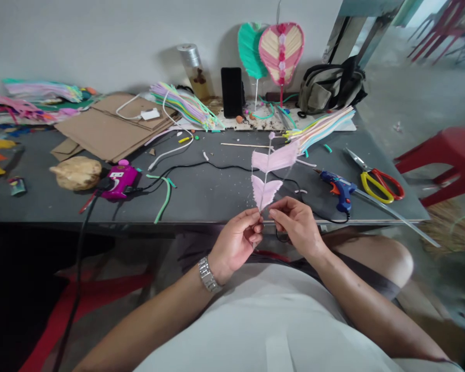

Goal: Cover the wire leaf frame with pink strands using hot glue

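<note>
Left of the blue glue gun (341, 190), the left hand (235, 240) pinched a pink craft piece (279, 159) by its lower end. The right hand (300, 226), nearer the gun, had fingers drawn together, whether on anything I could not tell. Scissors (368, 168) lay right of the gun.

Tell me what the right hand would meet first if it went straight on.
The right hand would likely meet the pink craft held by the left hand; depth is unclear.
</note>
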A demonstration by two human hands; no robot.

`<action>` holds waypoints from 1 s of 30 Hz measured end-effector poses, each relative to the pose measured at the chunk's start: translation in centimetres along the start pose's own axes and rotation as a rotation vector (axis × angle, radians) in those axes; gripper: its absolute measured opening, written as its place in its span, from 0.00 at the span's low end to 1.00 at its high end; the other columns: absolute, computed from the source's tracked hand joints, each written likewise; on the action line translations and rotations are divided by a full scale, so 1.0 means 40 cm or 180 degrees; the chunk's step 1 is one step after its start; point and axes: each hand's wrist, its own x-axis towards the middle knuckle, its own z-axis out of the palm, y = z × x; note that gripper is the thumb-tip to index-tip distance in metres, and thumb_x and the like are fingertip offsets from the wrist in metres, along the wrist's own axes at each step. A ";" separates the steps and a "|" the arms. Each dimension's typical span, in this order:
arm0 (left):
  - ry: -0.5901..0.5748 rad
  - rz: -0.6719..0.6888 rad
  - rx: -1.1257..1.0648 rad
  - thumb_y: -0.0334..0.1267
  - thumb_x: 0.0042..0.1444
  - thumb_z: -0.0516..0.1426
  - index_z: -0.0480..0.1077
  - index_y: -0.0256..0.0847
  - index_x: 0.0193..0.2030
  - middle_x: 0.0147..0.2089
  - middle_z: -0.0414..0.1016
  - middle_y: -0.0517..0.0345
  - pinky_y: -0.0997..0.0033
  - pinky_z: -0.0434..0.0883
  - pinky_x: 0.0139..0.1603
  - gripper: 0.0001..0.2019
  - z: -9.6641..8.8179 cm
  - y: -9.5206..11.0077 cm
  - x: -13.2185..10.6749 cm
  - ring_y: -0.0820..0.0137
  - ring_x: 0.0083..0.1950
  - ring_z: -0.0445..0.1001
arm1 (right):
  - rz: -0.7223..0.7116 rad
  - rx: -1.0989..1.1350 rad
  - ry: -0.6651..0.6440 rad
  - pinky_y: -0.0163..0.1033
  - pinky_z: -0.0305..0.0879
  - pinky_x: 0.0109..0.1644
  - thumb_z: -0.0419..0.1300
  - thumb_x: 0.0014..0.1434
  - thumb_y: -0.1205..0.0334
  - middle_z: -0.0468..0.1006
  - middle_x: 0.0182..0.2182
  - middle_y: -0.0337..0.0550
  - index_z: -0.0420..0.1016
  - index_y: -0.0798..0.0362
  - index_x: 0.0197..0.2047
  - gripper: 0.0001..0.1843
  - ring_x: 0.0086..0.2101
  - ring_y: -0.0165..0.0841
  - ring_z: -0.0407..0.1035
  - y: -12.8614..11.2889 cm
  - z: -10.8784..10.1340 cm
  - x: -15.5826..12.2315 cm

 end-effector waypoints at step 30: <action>0.0201 0.0569 0.0844 0.37 0.44 0.72 0.75 0.37 0.34 0.24 0.72 0.63 0.79 0.59 0.24 0.13 -0.004 -0.041 0.000 0.79 0.24 0.66 | 0.0325 0.1015 0.0140 0.33 0.58 0.25 0.71 0.46 0.57 0.73 0.21 0.32 0.74 0.53 0.32 0.13 0.21 0.27 0.63 0.018 0.037 -0.033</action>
